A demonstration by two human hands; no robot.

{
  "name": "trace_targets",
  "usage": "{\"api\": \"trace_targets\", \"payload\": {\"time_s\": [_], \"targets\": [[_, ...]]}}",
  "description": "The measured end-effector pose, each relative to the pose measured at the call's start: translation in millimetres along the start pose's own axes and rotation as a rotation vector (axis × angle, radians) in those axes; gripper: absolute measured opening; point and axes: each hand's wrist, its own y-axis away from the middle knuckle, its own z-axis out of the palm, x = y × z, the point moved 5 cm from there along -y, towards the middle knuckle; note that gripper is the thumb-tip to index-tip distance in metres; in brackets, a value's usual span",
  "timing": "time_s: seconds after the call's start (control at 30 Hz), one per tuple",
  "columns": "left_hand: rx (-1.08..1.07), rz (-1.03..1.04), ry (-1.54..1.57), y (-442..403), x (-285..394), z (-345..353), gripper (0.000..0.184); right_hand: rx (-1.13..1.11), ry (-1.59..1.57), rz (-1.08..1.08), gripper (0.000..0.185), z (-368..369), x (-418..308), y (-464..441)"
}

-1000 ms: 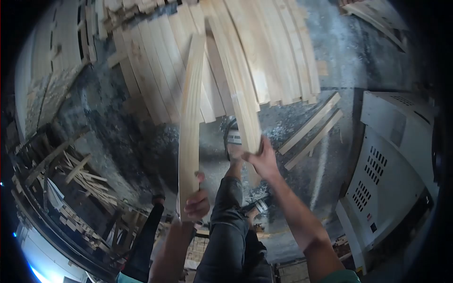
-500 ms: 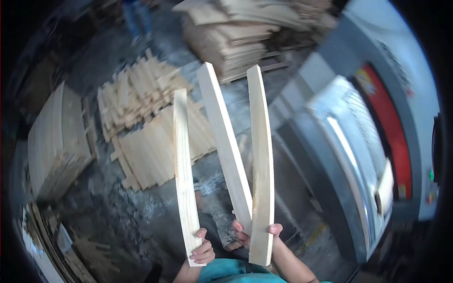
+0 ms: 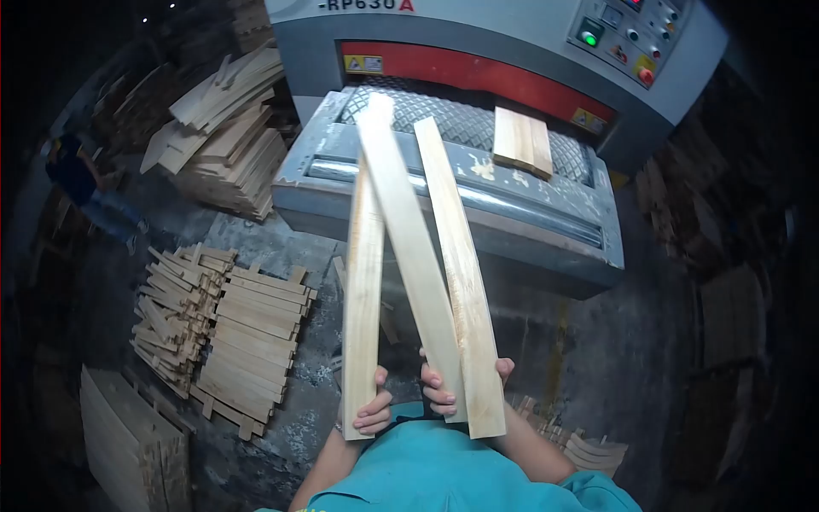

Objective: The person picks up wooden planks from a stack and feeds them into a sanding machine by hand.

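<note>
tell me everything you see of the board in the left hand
The board is a long, narrow, pale wooden strip with a yellowish tint along its upper left edge. The left hand grips it near the lower end, pointing it forward. Near the far end another board crosses in front; contact there is unclear.

"-RP630A" on machine front, yellow warning signs on red panel

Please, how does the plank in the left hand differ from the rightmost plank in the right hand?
The left plank is alone in the left hand; the rightmost plank shares the right hand with the middle plank. The left plank runs nearly vertical in the view; the rightmost plank leans leftward toward its far end. Both are long, narrow, pale wood, held near the closer end.
</note>
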Motion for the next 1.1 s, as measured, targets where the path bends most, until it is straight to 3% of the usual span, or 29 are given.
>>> {"api": "trace_targets", "payload": {"time_s": [0.07,0.17,0.3,0.5,0.6,0.63,0.7,0.8,0.83,0.9,0.93,1.0,1.03,1.1], "targets": [[0.067,-0.031,0.078,-11,-10,-9,0.034,-0.094,-0.089,-0.098,0.114,-13,-2,8],[0.084,-0.038,0.126,-27,-20,-18,0.034,-0.037,-0.096,-0.185,0.116,-15,-8,10],[0.206,-0.038,0.000,-32,-16,-14,0.036,0.216,0.011,-0.258,0.111,-3,-20,11],[0.200,0.019,-0.212,-43,-12,-10,0.044,0.055,-0.106,-0.352,0.100,-21,-23,11],[0.437,0.126,-0.252,-54,-9,-6,0.058,0.016,-0.162,-0.403,0.101,-30,-26,12],[0.326,0.092,-0.306,-53,-2,-12,0.066,0.081,-0.133,-0.431,0.100,-29,-29,11],[0.624,0.171,-0.701,-46,11,-20,0.078,0.214,-0.078,-0.484,0.097,-23,-33,11],[0.568,0.133,-0.590,-58,5,-15,0.073,0.220,0.043,-0.429,0.083,-29,-38,18],[0.417,0.098,-0.435,-59,0,-20,0.074,0.260,0.014,-0.421,0.077,-36,-38,23],[0.464,0.053,-0.204,-62,-8,-34,0.076,0.336,-0.038,-0.407,0.066,-50,-39,31],[0.528,0.082,-0.341,-63,-7,-37,0.076,0.473,0.044,-0.409,0.055,-40,-42,28],[0.656,0.135,-0.612,-63,-5,-39,0.077,0.698,0.570,-0.483,0.050,-23,-57,30],[0.597,0.105,-0.474,-66,-13,-34,0.076,0.807,0.835,-0.512,0.047,-15,-62,33],[0.471,0.051,-0.209,-74,-23,-20,0.074,0.893,0.996,-0.608,0.043,-2,-61,29]]}}
